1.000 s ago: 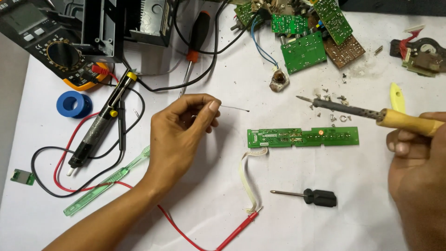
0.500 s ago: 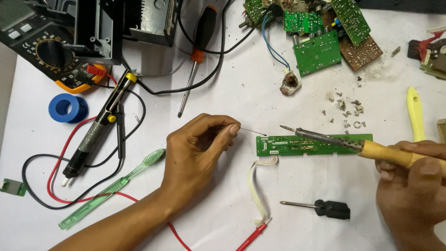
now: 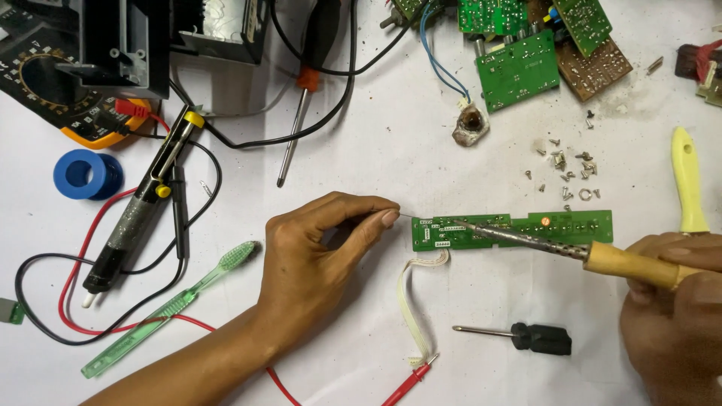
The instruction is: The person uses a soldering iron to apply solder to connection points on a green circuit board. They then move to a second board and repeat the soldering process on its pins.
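Leftmost, the left hand (image 3: 316,263) comes in from the lower edge with its forearm slanting up across the white tabletop (image 3: 361,150), wrist resting low and knuckles raised; its grip is pressed together, thumb and forefinger pinching a thin solder wire (image 3: 404,216) whose free end reaches toward the left end of the narrow green circuit board (image 3: 519,229). That board lies flat near the middle of the tabletop, with a pale ribbon cable (image 3: 410,308) trailing down from its lower left corner. Across the board slants the soldering iron (image 3: 541,242), its metal tip resting on the board's left part, close to the wire's end. The right hand (image 3: 677,316) enters from the lower right corner, its grip closed around the iron's wooden handle, fingers curled over it. Further left of the hands lie a green toothbrush (image 3: 173,308), a desoldering pump (image 3: 139,218) and a blue spool (image 3: 84,173). Below the board sits a small black-handled screwdriver (image 3: 526,337); above it, loose screws (image 3: 564,162) are scattered on the bare tabletop, in no container.
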